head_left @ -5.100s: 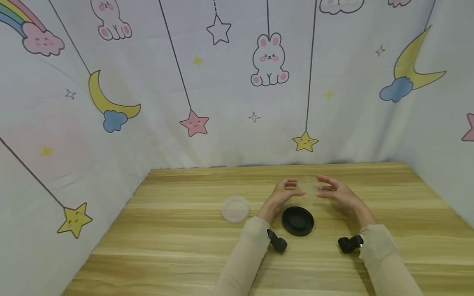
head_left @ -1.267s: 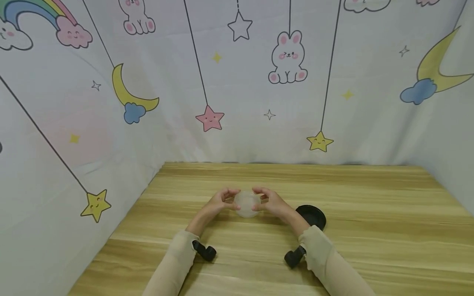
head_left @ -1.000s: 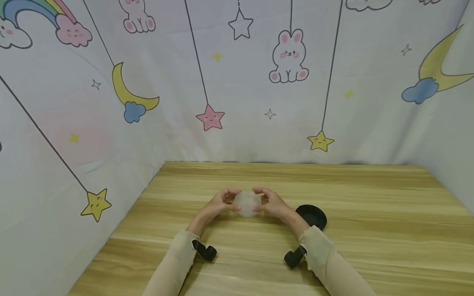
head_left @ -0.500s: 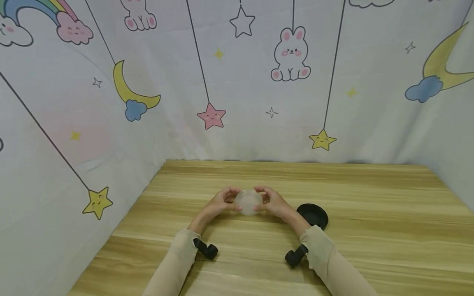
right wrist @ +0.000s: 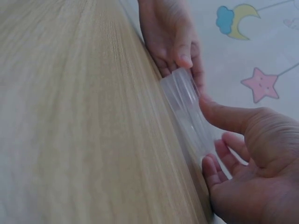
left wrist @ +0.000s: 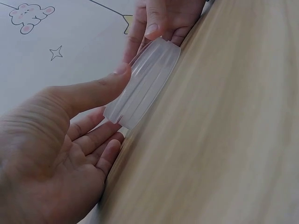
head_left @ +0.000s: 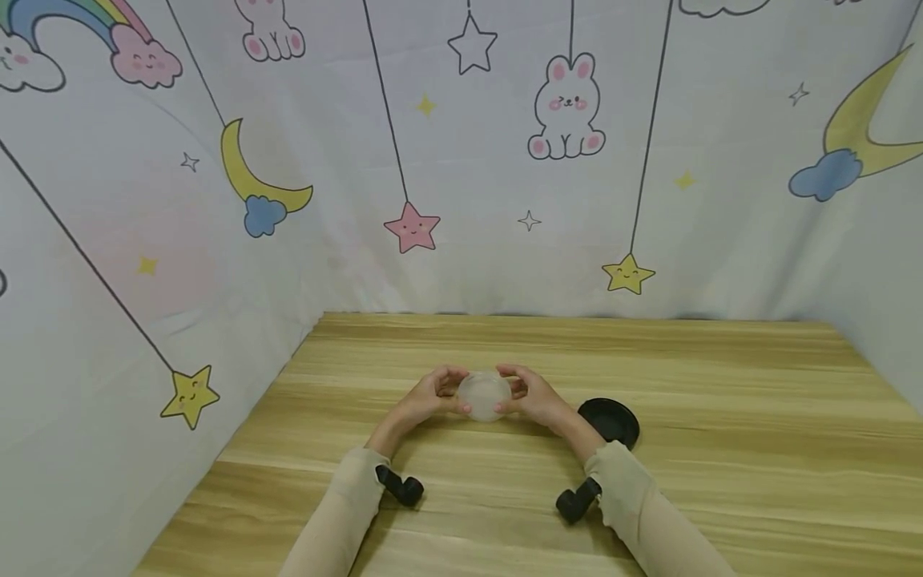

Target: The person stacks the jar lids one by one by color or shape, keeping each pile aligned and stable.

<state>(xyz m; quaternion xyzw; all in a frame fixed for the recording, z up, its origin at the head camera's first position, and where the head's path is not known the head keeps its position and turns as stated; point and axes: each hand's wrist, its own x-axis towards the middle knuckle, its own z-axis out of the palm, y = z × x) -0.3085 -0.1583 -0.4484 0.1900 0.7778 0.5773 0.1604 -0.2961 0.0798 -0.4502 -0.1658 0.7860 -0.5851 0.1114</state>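
Observation:
A round, translucent plastic dish (head_left: 484,395) lies on the table between my two hands, low and disc-shaped. My left hand (head_left: 429,394) holds its left edge, thumb on the upper rim and fingers curled round the far side. From the opposite edge my right hand (head_left: 535,396) grips it the same way. In the right wrist view the clear plastic (right wrist: 187,109) looks like two shallow pieces stacked, the upper one a little offset. The left wrist view shows its ridged side wall (left wrist: 144,84) close over the wood.
A black round dish (head_left: 611,418) lies to the right, partly hidden behind my right wrist. The wood-grain table (head_left: 461,505) ends at a printed white cloth (head_left: 461,272) along the back. A small black camera (head_left: 409,490) sticks out from each cuff.
Earlier both hands held a clear piece behind the black dish, with another translucent disc lying to the left. The hands moved left onto that disc's spot; over the last second they barely move.

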